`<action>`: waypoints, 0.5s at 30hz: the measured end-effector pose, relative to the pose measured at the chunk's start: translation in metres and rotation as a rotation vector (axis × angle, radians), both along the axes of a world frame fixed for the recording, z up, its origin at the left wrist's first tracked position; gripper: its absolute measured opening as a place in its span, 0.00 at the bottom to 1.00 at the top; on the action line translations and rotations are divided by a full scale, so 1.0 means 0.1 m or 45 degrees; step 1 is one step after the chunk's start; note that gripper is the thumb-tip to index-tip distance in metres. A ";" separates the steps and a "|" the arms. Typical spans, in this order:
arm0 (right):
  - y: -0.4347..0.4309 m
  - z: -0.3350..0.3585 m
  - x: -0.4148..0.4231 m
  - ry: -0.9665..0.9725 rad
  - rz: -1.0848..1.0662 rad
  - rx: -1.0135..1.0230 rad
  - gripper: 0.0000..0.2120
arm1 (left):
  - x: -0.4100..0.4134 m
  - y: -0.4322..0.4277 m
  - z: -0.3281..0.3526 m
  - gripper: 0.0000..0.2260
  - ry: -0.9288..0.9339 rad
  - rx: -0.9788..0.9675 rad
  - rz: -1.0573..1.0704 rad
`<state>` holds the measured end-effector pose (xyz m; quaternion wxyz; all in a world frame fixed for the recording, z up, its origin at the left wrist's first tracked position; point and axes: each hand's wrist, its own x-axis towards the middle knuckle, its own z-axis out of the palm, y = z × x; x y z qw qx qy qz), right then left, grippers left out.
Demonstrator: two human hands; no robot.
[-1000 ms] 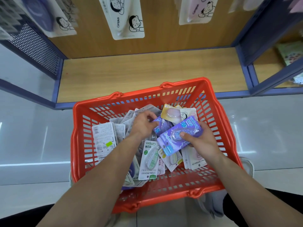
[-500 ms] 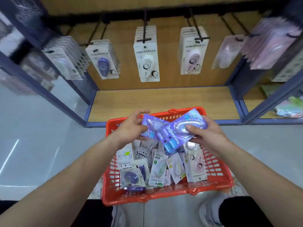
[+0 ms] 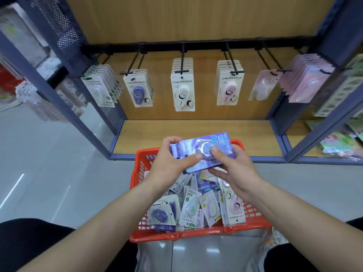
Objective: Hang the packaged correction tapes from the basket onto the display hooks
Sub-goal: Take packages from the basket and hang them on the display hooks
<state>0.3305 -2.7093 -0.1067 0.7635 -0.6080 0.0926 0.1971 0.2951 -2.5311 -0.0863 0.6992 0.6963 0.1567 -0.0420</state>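
Head view: purple packs held above the basket, not yet hung

Two purple correction-tape packs [image 3: 206, 152] are held overlapped above the far end of the red basket [image 3: 196, 235], well below the display hooks [image 3: 182, 55]. The left hand [image 3: 170, 163] is curled round their left end, with the thumb laid on the front card. The clear blister is pinched from above by the right hand [image 3: 233, 169], whose other fingers are spread beneath.

Each pack is judged light and fairly stiff: a flat printed card with a raised plastic bubble over the dispenser. The glossy face is likely to be slippery, and the two cards may slide across each other. A hold on the lower card edges or across the blister is judged best, so that the end with the hang hole is left free for the hook. The card could be creased if bent.

The hang hole of the held packs cannot be made out, and the rear pack is mostly covered by the front one and the left hand. Which hook suits the purple design cannot be told, since none of the hung packs [image 3: 184, 91] plainly matches it. The far-right hooks and the goods at both frame edges are blurred. The loose packs [image 3: 190, 209] in the basket are piled over one another, so their number is hidden.
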 end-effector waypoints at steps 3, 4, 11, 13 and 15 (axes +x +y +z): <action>0.01 -0.07 -0.02 -0.012 0.028 -0.178 0.16 | 0.01 0.00 -0.05 0.24 0.020 0.069 -0.051; -0.02 -0.09 0.00 -0.040 0.046 -0.245 0.15 | 0.03 0.01 -0.06 0.24 0.026 0.073 -0.072; -0.27 -0.04 0.45 -0.281 0.494 -0.621 0.43 | 0.21 0.15 -0.09 0.24 0.101 0.127 -0.299; -0.30 0.03 0.59 -0.365 0.739 -0.739 0.38 | 0.26 0.18 -0.11 0.25 0.110 0.104 -0.382; -0.30 0.05 0.67 -0.314 0.906 -0.686 0.29 | 0.31 0.18 -0.14 0.29 0.115 0.059 -0.399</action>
